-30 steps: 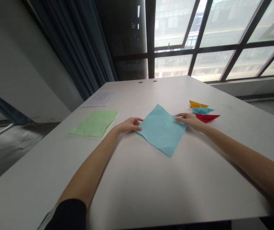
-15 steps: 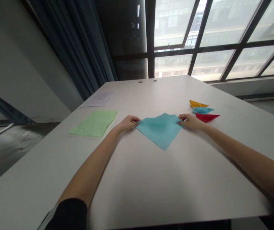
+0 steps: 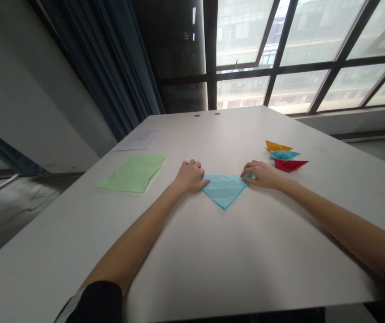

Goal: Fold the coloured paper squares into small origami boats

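A sheet of blue paper (image 3: 225, 190) lies folded on the white table, a triangle whose point faces me. Crease lines run across its upper layer. My left hand (image 3: 192, 176) grips the left corner, thumb on top and fingers curled at the far side. On the right corner, my right hand (image 3: 257, 174) is closed in a similar way, fingers bent around the paper's edge. Both corners are partly hidden by the hands.
Green paper sheets (image 3: 131, 174) lie left of my left hand, with a printed white sheet (image 3: 138, 139) behind them. Beyond my right hand sit a yellow paper boat (image 3: 277, 146), a blue paper boat (image 3: 284, 155) and a red paper boat (image 3: 290, 165).
The blue paper's far part has come down toward me, making a flat triangle with a straight far edge. Both hands have moved closer together and now press on its corners.
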A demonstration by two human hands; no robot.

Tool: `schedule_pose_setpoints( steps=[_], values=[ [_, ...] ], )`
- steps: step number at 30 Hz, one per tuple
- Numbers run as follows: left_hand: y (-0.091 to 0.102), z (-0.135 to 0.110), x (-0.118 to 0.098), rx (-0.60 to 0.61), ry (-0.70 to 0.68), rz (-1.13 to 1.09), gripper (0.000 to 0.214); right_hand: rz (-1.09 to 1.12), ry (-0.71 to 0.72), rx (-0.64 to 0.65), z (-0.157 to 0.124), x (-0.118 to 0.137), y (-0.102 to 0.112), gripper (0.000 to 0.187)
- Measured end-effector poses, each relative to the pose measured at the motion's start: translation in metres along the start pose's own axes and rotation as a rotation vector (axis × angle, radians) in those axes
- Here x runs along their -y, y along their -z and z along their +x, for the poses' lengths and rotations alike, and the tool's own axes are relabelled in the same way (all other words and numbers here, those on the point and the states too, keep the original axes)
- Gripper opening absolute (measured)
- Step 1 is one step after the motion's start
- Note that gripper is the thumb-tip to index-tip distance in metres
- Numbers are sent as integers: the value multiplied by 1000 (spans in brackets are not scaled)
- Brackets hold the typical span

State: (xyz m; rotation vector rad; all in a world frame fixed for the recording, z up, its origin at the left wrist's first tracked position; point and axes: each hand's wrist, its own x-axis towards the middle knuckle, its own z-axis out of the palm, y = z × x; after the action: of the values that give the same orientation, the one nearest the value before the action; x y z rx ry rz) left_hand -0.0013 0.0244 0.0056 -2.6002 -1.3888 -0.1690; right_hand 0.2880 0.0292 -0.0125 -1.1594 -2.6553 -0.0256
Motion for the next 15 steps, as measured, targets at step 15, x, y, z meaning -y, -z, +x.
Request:
schedule_pose_setpoints(
  steps=[15],
  values=[
    [-25,-4,-62,256,66,-174,68,63,26,-36,-2,51,-25,41]
  ],
)
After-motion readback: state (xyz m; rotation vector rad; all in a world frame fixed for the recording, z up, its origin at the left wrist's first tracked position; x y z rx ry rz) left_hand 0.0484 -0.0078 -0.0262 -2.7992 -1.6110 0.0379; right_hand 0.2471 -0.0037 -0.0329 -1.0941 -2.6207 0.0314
